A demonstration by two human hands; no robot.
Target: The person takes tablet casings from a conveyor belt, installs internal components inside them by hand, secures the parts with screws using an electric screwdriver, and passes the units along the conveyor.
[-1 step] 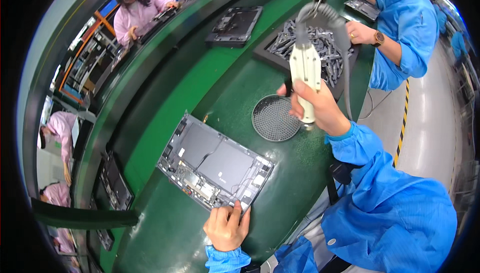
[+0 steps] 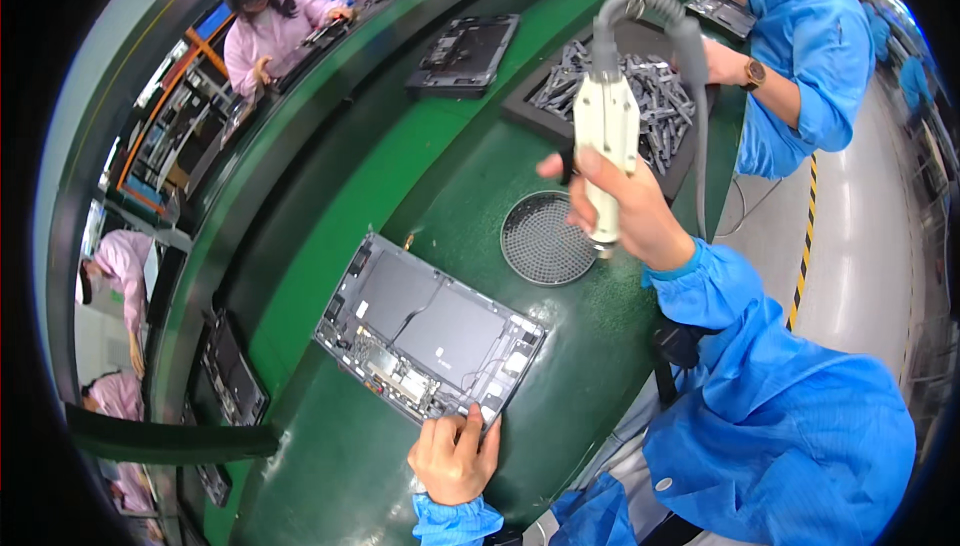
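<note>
An opened tablet (image 2: 440,316), its dark batteries and circuit board exposed, lies at an angle on the green bench. My left hand (image 2: 455,458) grips its near edge by the right corner, fingers curled. My right hand (image 2: 640,208) is wrapped round a cream electric screwdriver (image 2: 606,131), which hangs tip down from a grey coiled cable (image 2: 650,8). The tool's tip is in the air, right of the tablet and apart from it. Beside that tip sits a round dark dish (image 2: 548,238) with a grid of small holes.
A dark tray (image 2: 522,106) heaped with grey strip-like parts stands beyond the dish. Another opened tablet (image 2: 463,54) lies on the green conveyor, with more at left. A co-worker in blue (image 2: 810,56) reaches in at far right. A dark curved bar (image 2: 170,436) crosses the lower left.
My right hand and the screwdriver have shifted slightly left. The co-worker's hand is now partly behind the cable. My left hand stays on the tablet's edge.
</note>
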